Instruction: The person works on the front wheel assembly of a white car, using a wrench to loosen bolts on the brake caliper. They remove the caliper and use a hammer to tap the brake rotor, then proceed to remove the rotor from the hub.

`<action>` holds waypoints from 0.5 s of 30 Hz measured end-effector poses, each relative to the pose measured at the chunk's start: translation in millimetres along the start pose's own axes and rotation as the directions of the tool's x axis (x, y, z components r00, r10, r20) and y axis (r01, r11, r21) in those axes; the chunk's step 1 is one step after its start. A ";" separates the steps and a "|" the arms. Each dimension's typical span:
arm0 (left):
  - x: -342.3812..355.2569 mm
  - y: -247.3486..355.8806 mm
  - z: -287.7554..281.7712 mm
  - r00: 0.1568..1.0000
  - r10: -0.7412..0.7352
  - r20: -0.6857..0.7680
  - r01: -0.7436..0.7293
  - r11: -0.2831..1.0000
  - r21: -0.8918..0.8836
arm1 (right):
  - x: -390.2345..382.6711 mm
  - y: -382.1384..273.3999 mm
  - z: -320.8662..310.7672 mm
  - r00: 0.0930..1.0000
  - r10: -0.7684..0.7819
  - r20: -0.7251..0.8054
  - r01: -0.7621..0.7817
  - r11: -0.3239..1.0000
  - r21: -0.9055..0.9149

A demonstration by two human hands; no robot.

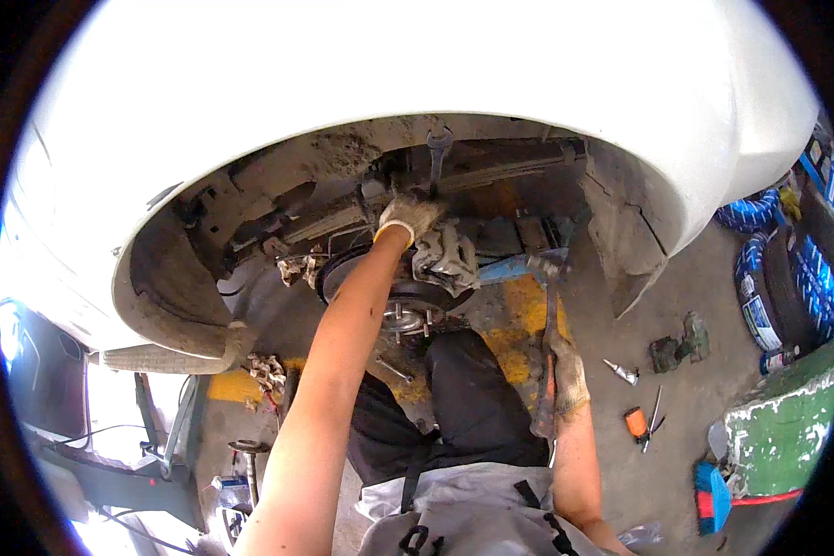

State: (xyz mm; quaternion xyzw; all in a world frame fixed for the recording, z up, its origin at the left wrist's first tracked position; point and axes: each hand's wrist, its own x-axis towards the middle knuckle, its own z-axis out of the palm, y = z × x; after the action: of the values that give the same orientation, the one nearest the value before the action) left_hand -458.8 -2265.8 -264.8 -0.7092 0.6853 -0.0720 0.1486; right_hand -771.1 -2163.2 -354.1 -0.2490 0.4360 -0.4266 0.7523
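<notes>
In the wheel arch of a white car, my gloved left hand (410, 217) is closed around the lower end of a wrench (438, 157). The wrench stands up from my fingers, its open jaw at the top. Below that hand are a brake caliper (447, 259) and the wheel hub (404, 320) with bare studs; my forearm hides part of the disc. On the right, my gloved right hand (566, 372) grips a hammer (549, 315) by its handle. The hammer head points away from me, beside a blue metal part (514, 268).
The white fender (417, 65) curves over the work area. A combination wrench (395, 369) lies on the floor near my knees. To the right are an impact wrench (681, 347), an orange-handled tool (636, 423), a green block (788, 426), a brush (712, 498) and wrapped tyres (788, 287).
</notes>
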 end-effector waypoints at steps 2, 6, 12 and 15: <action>6.8 -1.4 14.1 0.996 -0.037 -0.075 0.037 0.999 0.005 | -8.9 -4.5 5.4 0.985 0.029 0.169 -0.071 0.966 0.250; -4.2 17.0 -14.2 0.996 0.021 -0.092 -0.024 0.999 -0.026 | -17.7 -12.2 15.0 0.986 -0.052 0.159 -0.029 0.884 0.467; 59.8 -1.2 70.0 0.963 -0.212 -0.167 0.116 0.883 -0.454 | -9.9 -25.6 116.5 0.946 -0.313 0.087 0.227 0.829 0.512; 72.3 -41.0 89.2 0.935 -0.281 -0.219 0.146 0.863 -0.484 | 32.4 -33.4 196.7 0.851 -0.260 0.456 0.355 0.925 -0.136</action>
State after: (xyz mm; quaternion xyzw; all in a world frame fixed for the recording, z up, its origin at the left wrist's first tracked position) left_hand -388.8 -2327.0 -343.8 -0.7785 0.6132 -0.0240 -0.1316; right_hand -606.1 -2207.6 -245.9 -0.4838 0.2572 -0.4265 0.7196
